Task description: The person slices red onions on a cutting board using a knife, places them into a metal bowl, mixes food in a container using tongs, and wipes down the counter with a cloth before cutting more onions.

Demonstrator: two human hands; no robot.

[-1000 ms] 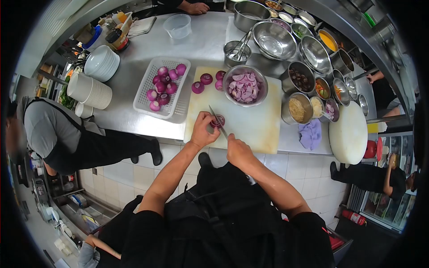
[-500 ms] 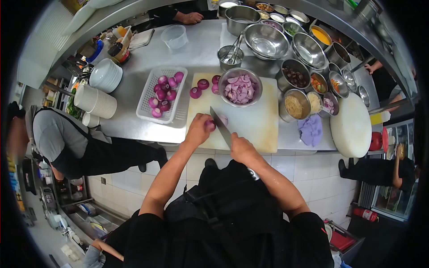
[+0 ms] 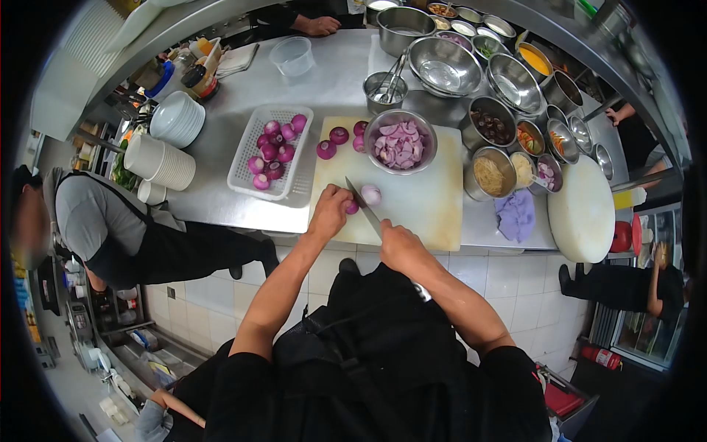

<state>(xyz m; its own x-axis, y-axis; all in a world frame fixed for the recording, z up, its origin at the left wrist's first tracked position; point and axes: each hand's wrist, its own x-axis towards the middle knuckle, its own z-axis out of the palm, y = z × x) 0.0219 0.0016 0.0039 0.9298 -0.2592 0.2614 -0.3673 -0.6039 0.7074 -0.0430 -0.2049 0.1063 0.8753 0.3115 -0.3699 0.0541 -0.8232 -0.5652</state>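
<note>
On the white cutting board, my left hand has its fingers closed around a red onion. My right hand grips the handle of a knife, whose blade points away from me, close beside that onion. Just right of the blade lies a pale onion piece. Farther back on the board stands a steel bowl filled with cut onion. Several whole red onions rest left of the bowl. A white plastic basket left of the board holds more onions.
Steel pots and bowls of ingredients crowd the right side, beside a purple cloth and a round white block. Stacked white bowls and tubs stand left. A person in an apron is at the left.
The pale onion piece now lies apart from the blade and shows more fully. My left hand and its onion have shifted slightly right in view, as has most of the counter.
</note>
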